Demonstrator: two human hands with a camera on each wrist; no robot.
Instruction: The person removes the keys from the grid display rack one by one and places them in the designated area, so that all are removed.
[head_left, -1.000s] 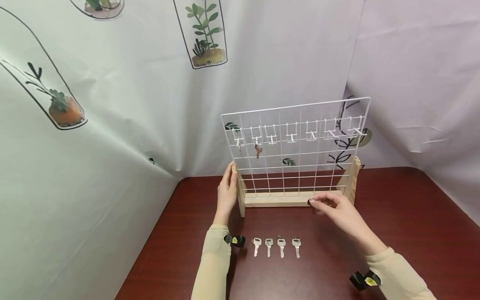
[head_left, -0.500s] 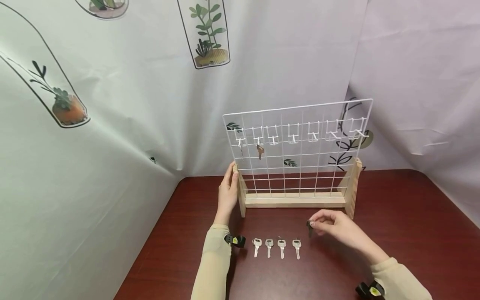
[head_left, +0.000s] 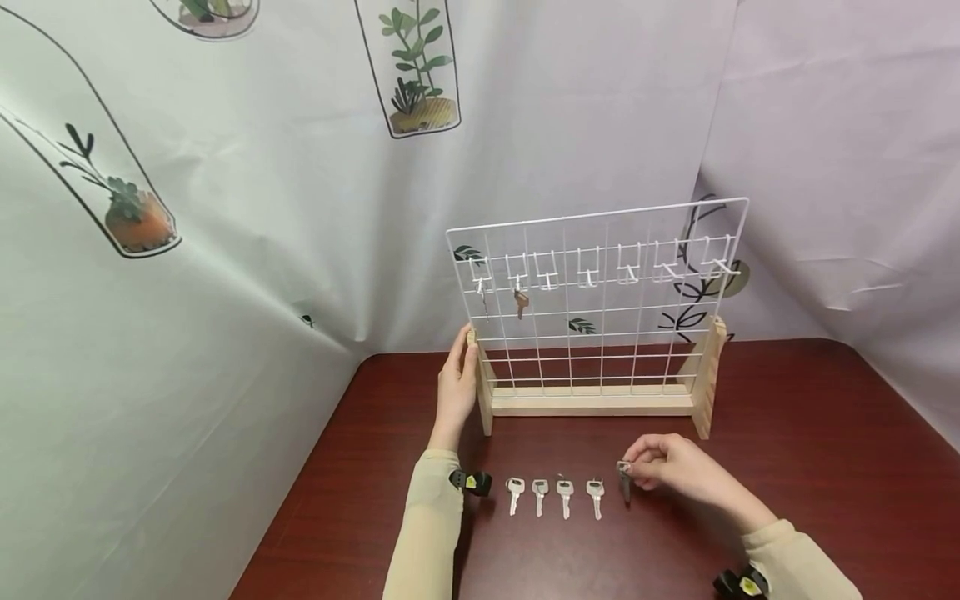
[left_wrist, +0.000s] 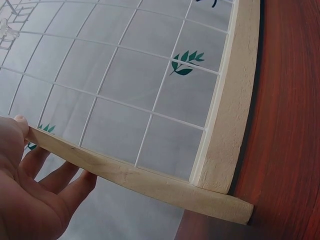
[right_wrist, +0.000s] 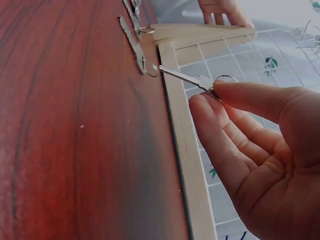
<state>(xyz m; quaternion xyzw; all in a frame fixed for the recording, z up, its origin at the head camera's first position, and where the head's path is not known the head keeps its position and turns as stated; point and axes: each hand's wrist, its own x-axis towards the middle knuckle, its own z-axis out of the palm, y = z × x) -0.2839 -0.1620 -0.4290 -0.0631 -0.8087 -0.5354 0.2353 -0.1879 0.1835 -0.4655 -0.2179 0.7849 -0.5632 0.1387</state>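
Observation:
My right hand (head_left: 671, 468) pinches a key (right_wrist: 182, 76) by its head between thumb and forefinger. A small metal ring (right_wrist: 226, 78) loops from that key, and its blade points down in the head view, just right of a row of several keys (head_left: 566, 498) on the table. At the left end of a white wire grid rack (head_left: 592, 406), my left hand (head_left: 456, 387) grips the wooden side post (left_wrist: 125, 173), thumb on one face and fingers behind. Two keys hang from the rack's leftmost hooks, one silvery and thin, the other a brownish key (head_left: 521, 303).
More white hooks (head_left: 628, 273) stick out along the upper grid to the right. The rack stands on the dark red table (head_left: 810, 450) by its wooden feet. A pale printed curtain (head_left: 585, 108) hangs close behind it.
My right hand has come down and toward me from the rack's base, bringing the pinched key level with the row on the table. The left hand keeps its grip on the post.

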